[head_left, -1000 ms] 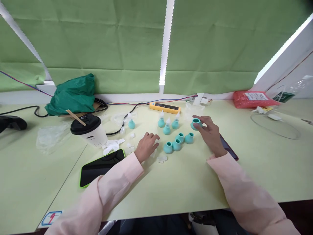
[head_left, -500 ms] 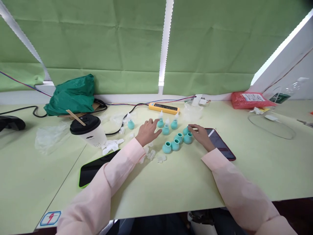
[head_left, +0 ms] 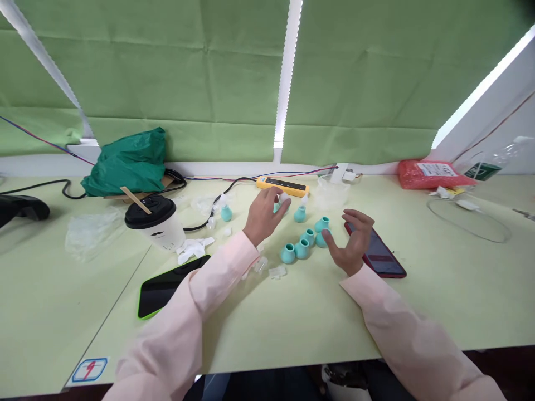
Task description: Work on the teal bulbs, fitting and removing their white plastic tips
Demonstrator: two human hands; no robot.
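Note:
My left hand [head_left: 267, 214] is over the back group of small teal rubber bulbs. Its thumb and fingers close around a bulb with a white nozzle [head_left: 284, 197]; the hand hides most of that bulb. Just right of it, another teal bulb with a clear tip [head_left: 300, 214] stands upright. My right hand [head_left: 351, 239] is open, thumb apart from the fingers, beside several open-necked teal bulbs [head_left: 302, 249]. Its thumb overlaps the nearest bulb [head_left: 321, 239]; whether they touch I cannot tell. One more tipped bulb [head_left: 226, 213] stands left of my left hand.
Clear plastic pieces [head_left: 277, 272] lie near my left wrist. A lidded paper cup [head_left: 163, 234], tissue [head_left: 194, 249] and a green-edged phone [head_left: 161, 292] are at left. A red-cased phone [head_left: 384, 253] lies by my right hand. Behind are a yellow power strip [head_left: 288, 187] and a plastic bag [head_left: 332, 193].
My left hand has moved slightly right and over the back bulbs; the front tipped bulb has left its spot. My right hand has let go of an open-necked bulb and drawn back, opening.

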